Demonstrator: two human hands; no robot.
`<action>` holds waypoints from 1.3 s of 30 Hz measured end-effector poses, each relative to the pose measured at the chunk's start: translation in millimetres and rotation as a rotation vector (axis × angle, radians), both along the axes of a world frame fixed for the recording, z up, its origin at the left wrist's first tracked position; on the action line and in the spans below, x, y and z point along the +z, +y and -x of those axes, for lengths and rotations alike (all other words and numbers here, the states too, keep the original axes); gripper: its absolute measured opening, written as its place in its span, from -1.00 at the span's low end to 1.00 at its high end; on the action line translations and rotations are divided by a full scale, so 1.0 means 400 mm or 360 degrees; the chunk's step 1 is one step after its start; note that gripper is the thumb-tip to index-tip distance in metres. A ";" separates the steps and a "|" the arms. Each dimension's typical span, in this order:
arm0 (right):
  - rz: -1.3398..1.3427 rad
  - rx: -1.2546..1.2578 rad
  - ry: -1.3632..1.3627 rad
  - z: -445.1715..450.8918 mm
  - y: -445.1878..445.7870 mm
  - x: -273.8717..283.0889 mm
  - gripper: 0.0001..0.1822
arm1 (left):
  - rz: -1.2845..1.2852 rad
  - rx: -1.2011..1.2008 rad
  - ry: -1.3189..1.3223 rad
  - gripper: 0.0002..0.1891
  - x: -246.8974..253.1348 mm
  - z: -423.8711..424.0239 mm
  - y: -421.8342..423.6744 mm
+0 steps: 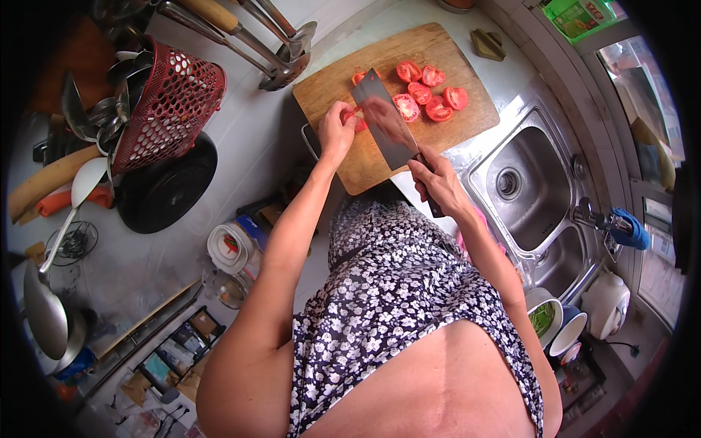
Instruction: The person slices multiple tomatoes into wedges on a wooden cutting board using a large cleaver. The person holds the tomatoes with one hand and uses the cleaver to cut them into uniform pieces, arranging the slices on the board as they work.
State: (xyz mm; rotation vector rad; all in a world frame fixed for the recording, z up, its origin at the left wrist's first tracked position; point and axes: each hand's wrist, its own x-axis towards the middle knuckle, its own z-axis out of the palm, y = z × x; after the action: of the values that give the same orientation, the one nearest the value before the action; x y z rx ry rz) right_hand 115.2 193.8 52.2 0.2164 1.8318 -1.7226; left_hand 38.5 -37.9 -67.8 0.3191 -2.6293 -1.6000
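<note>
A wooden cutting board (378,153) lies on the counter before me. My right hand (441,178) grips the dark handle of a Chinese cleaver (391,131), its broad blade tilted over the board. My left hand (337,131) pinches a piece of tomato (360,121) against the wood, just left of the blade. Several cut tomato pieces (420,93) rest to the right of the blade, most with the cut face up. Another tomato piece (358,78) shows beyond the blade's tip, partly hidden by it.
A steel double sink (534,180) borders the counter on the right. Ladles (285,65) hang at the upper left, near a red perforated basket (175,104) of utensils and a black pan (170,186). Bowls (569,331) stand at lower right. A green sponge (487,45) lies behind the board.
</note>
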 end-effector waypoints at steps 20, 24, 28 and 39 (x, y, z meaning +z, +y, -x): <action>0.0231 -0.0011 -0.0089 0.036 0.014 -0.020 -0.83 | -0.0066 -0.0039 0.0046 -0.81 -0.018 0.005 -0.012; 0.0234 -0.0014 -0.0156 0.026 0.030 -0.023 -0.82 | -0.0051 -0.0051 0.0022 -0.82 -0.015 0.003 -0.019; 0.0271 -0.0008 -0.0095 0.035 0.024 -0.026 -0.82 | -0.0151 -0.0058 -0.0006 -0.80 -0.007 0.003 -0.019; 0.0223 -0.0008 -0.0128 0.016 0.047 -0.023 -0.83 | 0.0464 -0.0434 0.0377 -0.60 0.095 -0.004 -0.020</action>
State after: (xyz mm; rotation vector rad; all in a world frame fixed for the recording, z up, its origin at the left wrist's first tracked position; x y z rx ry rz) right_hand 109.0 212.5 43.0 0.2295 1.6470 -1.8112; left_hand 40.3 -45.8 -29.6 -0.2366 -2.7491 -1.1924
